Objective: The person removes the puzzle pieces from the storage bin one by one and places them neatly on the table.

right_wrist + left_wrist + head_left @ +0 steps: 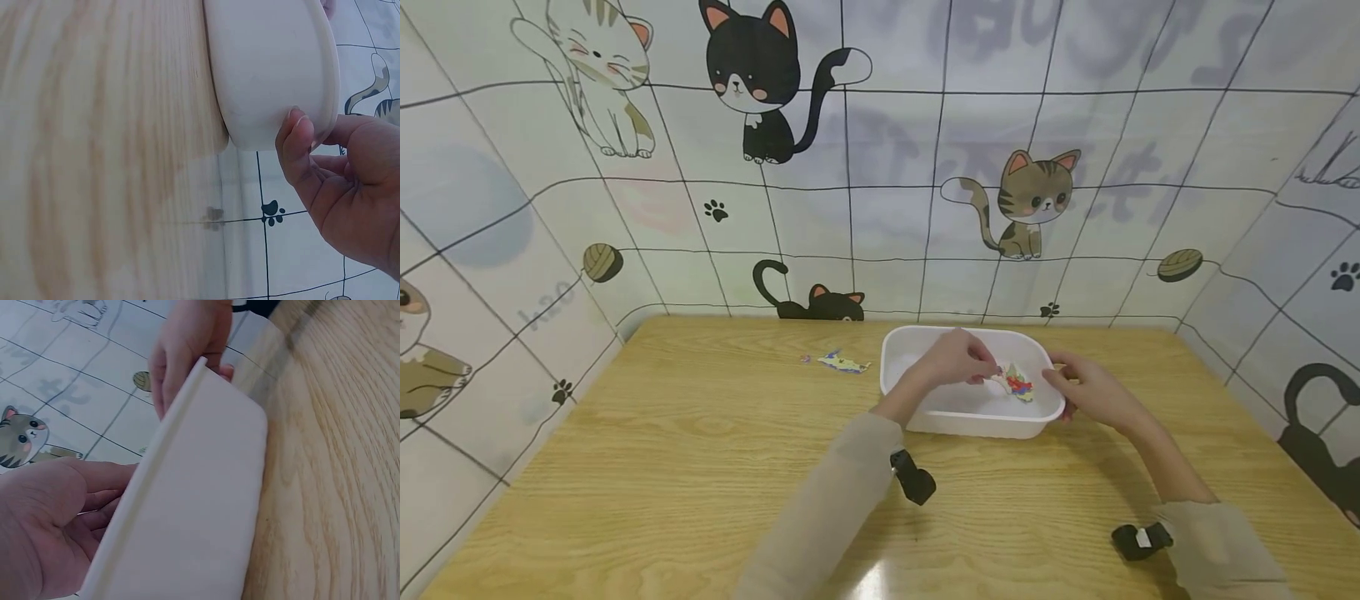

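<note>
A white plastic basin [977, 425] with rounded corners stands on the wooden table. My left hand [955, 358] reaches over its near side, fingers bent down inside, pinching a small colourful flat piece [997, 377] at the fingertips. Just beside that lie more flat pieces [1018, 386] in red, green and yellow on the basin's floor. At the right end, my right hand [1093, 390] grips the basin's rim, thumb on top and fingers outside. In the left wrist view, the basin wall hides the left fingertips. The right wrist view shows the right fingers [297, 134] against the outer wall.
Left of the basin, a flat yellow and blue piece [844, 362] lies on the table [700, 467], with a tiny pinkish bit [806, 358] beside it. A cloth with cat drawings [895, 167] hangs behind and at both sides.
</note>
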A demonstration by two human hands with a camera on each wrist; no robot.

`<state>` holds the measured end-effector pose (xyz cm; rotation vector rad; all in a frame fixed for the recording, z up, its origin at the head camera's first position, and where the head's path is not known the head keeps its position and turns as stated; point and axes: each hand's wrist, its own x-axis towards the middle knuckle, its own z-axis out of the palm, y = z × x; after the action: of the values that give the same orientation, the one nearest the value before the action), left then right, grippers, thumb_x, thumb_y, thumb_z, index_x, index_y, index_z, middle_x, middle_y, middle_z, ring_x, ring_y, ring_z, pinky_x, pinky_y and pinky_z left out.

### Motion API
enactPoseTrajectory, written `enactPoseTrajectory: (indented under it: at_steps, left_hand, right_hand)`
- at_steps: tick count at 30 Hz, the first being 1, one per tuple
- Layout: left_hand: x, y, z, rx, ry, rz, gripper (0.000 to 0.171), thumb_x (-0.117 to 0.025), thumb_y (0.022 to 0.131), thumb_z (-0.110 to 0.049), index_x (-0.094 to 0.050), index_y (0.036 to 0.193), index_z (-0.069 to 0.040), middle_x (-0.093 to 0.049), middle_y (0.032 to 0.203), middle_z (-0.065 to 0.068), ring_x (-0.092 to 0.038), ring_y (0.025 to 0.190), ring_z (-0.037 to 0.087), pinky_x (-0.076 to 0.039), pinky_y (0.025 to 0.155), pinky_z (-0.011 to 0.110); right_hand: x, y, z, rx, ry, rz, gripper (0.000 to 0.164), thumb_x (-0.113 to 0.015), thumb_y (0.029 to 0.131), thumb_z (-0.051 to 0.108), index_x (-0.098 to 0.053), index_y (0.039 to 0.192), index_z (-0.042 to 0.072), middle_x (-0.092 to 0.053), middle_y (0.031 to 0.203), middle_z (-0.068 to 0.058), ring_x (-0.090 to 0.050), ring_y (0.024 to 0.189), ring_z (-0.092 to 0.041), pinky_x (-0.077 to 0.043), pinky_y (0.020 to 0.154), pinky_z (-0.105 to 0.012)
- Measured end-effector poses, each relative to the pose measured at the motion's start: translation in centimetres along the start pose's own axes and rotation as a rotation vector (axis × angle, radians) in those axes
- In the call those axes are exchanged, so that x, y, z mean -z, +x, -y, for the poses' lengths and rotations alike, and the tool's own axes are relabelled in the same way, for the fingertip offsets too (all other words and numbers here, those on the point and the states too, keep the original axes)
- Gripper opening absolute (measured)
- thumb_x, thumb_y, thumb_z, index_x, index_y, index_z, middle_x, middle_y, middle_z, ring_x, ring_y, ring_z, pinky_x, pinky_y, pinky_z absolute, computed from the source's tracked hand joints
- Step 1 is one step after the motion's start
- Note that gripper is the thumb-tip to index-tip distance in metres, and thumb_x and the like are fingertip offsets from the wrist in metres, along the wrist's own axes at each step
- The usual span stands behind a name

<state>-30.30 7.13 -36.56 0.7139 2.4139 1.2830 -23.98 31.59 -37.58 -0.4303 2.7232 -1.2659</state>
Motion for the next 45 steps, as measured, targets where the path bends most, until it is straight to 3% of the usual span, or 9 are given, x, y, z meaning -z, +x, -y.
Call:
enactPoseTrajectory:
  at_steps: [5, 14, 23, 29, 33, 37, 42, 45]
  left_hand:
    - [0.8, -0.8, -0.3, -0.038, -0.050, -0.020, 0.010, -0.073, 0.094, -0.013, -0.075, 0.093, -0.003, -0.074, 0.086, 0.011, -0.065, 0.068, 0.012, -0.055, 0.067, 0.023]
    - [1.3, -2.2, 0.0, -0.014, -0.132, -0.054, 0.010, -0.073, 0.094, -0.014, -0.073, 0.093, -0.004, -0.074, 0.089, 0.011, -0.067, 0.070, 0.012, -0.059, 0.073, 0.030]
    - [3.4, -4.0, 1.3, -0.067, -0.191, -0.075, 0.012, -0.071, 0.095, -0.014, -0.073, 0.096, -0.002, -0.072, 0.099, 0.022, -0.071, 0.091, 0.035, -0.059, 0.084, 0.044]
    - [5.4, -5.2, 2.4, -0.078, -0.212, -0.089, 0.014, -0.068, 0.097, -0.013, -0.072, 0.102, -0.001, -0.072, 0.103, 0.022, -0.067, 0.098, 0.043, -0.059, 0.080, 0.033]
    - [6.8, -6.0, 3.3, -0.058, -0.240, -0.105, 0.015, -0.068, 0.097, -0.012, -0.071, 0.104, 0.001, -0.071, 0.103, 0.022, -0.067, 0.098, 0.041, -0.058, 0.079, 0.030]
    - [8.0, -6.9, 4.2, -0.040, -0.269, -0.143, 0.014, -0.069, 0.096, -0.010, -0.071, 0.103, 0.002, -0.072, 0.098, 0.017, -0.069, 0.088, 0.032, -0.058, 0.080, 0.030]
    - [9.4, -8.0, 5.4, -0.040, -0.289, -0.214, 0.014, -0.070, 0.095, -0.008, -0.071, 0.103, 0.004, -0.071, 0.092, 0.013, -0.067, 0.077, 0.018, -0.059, 0.084, 0.043]
    - [10.1, -8.7, 6.2, -0.044, -0.308, -0.237, 0.017, -0.070, 0.095, -0.007, -0.070, 0.103, 0.008, -0.070, 0.092, 0.018, -0.065, 0.076, 0.019, -0.057, 0.087, 0.050]
  right_hand:
    - [0.0, 0.0, 0.0, -0.008, -0.010, 0.000, 0.051, -0.050, 0.107, 0.014, -0.034, 0.147, -0.014, -0.063, 0.096, -0.020, -0.063, 0.059, -0.022, -0.057, 0.055, -0.036]
    - [0.1, 0.0, -0.2, -0.006, -0.002, -0.001, 0.051, -0.050, 0.107, 0.014, -0.033, 0.147, -0.014, -0.063, 0.094, -0.020, -0.063, 0.058, -0.023, -0.057, 0.054, -0.037]
    - [0.0, 0.0, 0.0, -0.019, -0.013, -0.001, 0.051, -0.050, 0.107, 0.012, -0.033, 0.147, -0.014, -0.063, 0.095, -0.019, -0.062, 0.060, -0.022, -0.057, 0.055, -0.037]
    - [0.0, 0.1, 0.1, -0.025, -0.024, -0.001, 0.051, -0.050, 0.107, 0.013, -0.033, 0.146, -0.015, -0.063, 0.096, -0.020, -0.062, 0.062, -0.022, -0.057, 0.056, -0.036]
    - [0.0, 0.1, 0.1, -0.023, -0.024, 0.002, 0.051, -0.049, 0.107, 0.013, -0.033, 0.147, -0.015, -0.063, 0.096, -0.020, -0.062, 0.062, -0.022, -0.057, 0.056, -0.037]
    - [0.1, 0.0, -0.1, -0.030, -0.017, 0.004, 0.051, -0.050, 0.107, 0.014, -0.034, 0.146, -0.013, -0.063, 0.096, -0.020, -0.062, 0.062, -0.022, -0.057, 0.056, -0.037]
    - [0.1, 0.1, -0.2, -0.031, -0.022, -0.001, 0.050, -0.050, 0.107, 0.014, -0.035, 0.146, -0.013, -0.064, 0.096, -0.020, -0.062, 0.061, -0.022, -0.057, 0.056, -0.037]
    - [0.0, 0.1, -0.2, -0.030, -0.027, -0.007, 0.049, -0.051, 0.107, 0.014, -0.035, 0.145, -0.013, -0.064, 0.095, -0.019, -0.062, 0.060, -0.022, -0.057, 0.055, -0.037]
